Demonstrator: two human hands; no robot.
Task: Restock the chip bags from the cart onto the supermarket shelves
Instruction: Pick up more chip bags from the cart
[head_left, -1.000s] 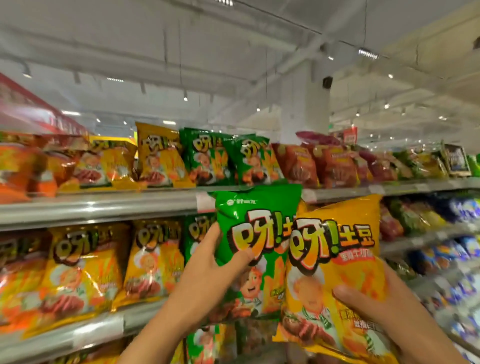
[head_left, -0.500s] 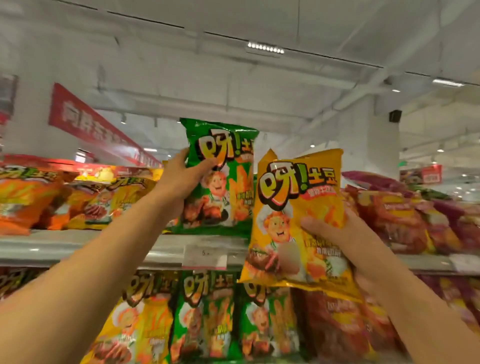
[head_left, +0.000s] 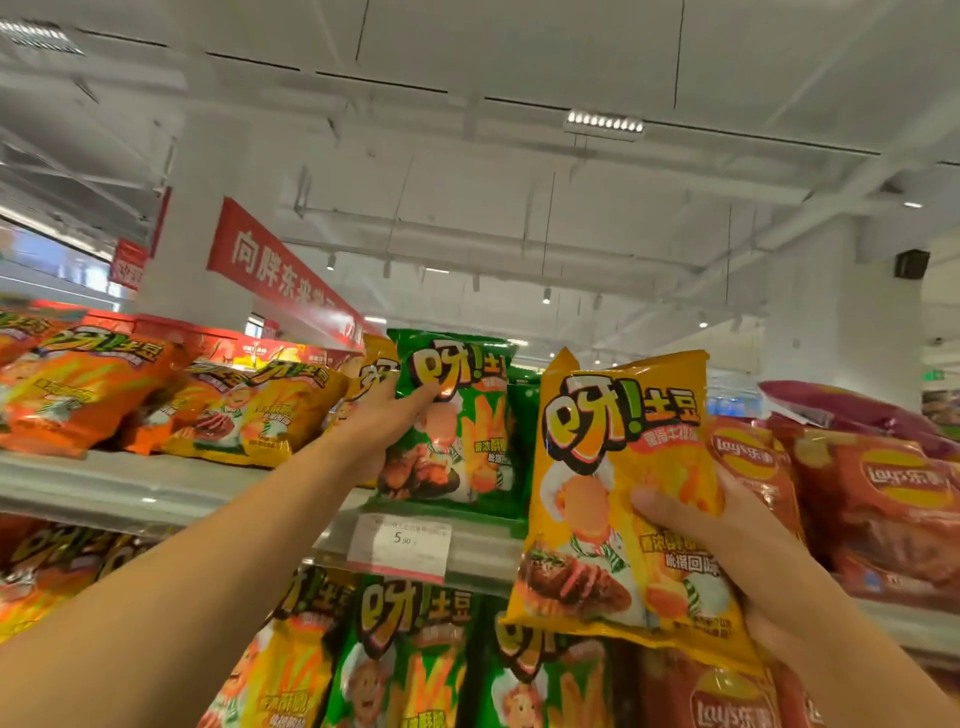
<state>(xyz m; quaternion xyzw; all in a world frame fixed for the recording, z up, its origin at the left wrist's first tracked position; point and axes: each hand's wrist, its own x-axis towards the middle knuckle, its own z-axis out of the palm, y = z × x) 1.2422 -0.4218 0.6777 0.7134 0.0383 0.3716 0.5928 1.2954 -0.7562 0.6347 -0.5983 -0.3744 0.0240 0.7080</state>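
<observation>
The left hand (head_left: 382, 415) grips the green chip bag (head_left: 454, 421) by its left edge, thumb pressed across the front near the logo, fingers hidden behind. The bag stands upright on the top shelf (head_left: 130, 491), its base at the shelf's front lip, directly above the white price tag (head_left: 399, 545) that reads 5.90. Another green bag stands just behind it.

The right hand (head_left: 727, 551) clasps the yellow chip bag (head_left: 618, 493) from behind, thumb laid across the front at mid-height. This bag is held upright in the air, in front of the top shelf's edge and just right of the price tag, apart from the green bag.

Left of the price tag, on the top shelf, lie slumped yellow and orange bags (head_left: 208, 410). Right of it, red Lay's bags (head_left: 883, 493) fill the top shelf beside the yellow bag. Below the price tag, the lower shelf holds a row of yellow and green bags (head_left: 405, 654). A red banner (head_left: 280, 275) hangs above the top shelf.
</observation>
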